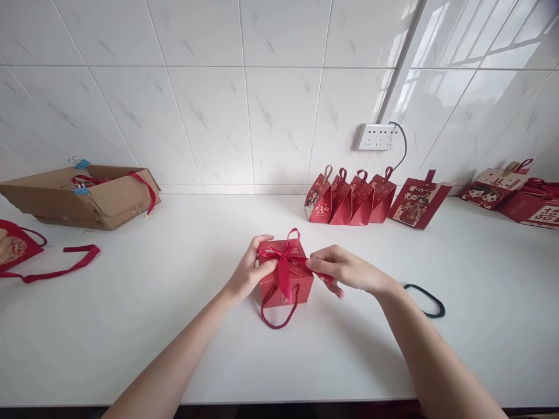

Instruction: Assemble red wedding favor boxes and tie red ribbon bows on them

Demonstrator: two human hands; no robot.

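Note:
A small red gift box with gold print stands upright on the white table, in the middle of the head view. Across its lid a red satin ribbon is tied in a bow, with one loop standing up at the back. A twisted red cord handle hangs down the front. My left hand grips the box's left side, thumb on the lid beside the knot and fingers behind the corner. To the right of the lid, my right hand pinches a ribbon end between thumb and forefinger, drawn out sideways.
A cardboard box with blue binder clips and red ribbon stands at back left. Nearby lie a loose red ribbon and a red bag. Several red boxes line the tiled wall. A black loop lies beyond my right forearm.

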